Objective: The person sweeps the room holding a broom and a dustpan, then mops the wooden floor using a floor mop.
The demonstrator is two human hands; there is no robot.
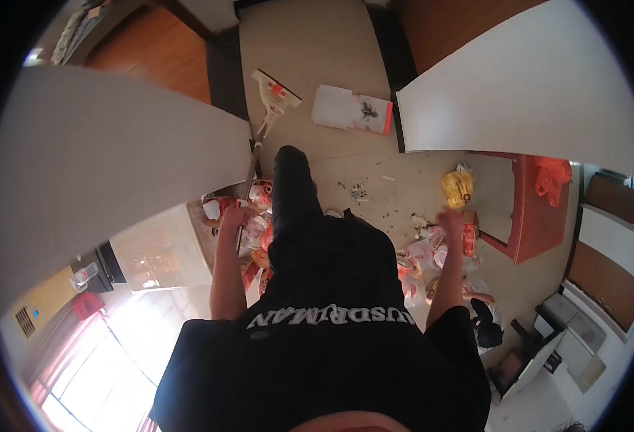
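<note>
My left hand [236,214] is closed around the grey pole of a floor mop [275,97]. The mop's white head, with red marks and a dark straight edge, rests on the tiles ahead and to the left. My right hand [449,219] hangs out to the right, a little blurred, its fingers loosely apart with nothing visible in them. Near it are a yellow plastic bag [457,187] and a red box [470,234]. Small scraps of litter [359,192] lie scattered on the floor in front of me.
A flattened white cardboard box [351,109] lies ahead by the doorway. Bags and packaging [421,255] are heaped on both sides of my legs. At right stands a red table [536,216] with a red bag [551,178]. Part of another person [484,324] shows behind my right arm.
</note>
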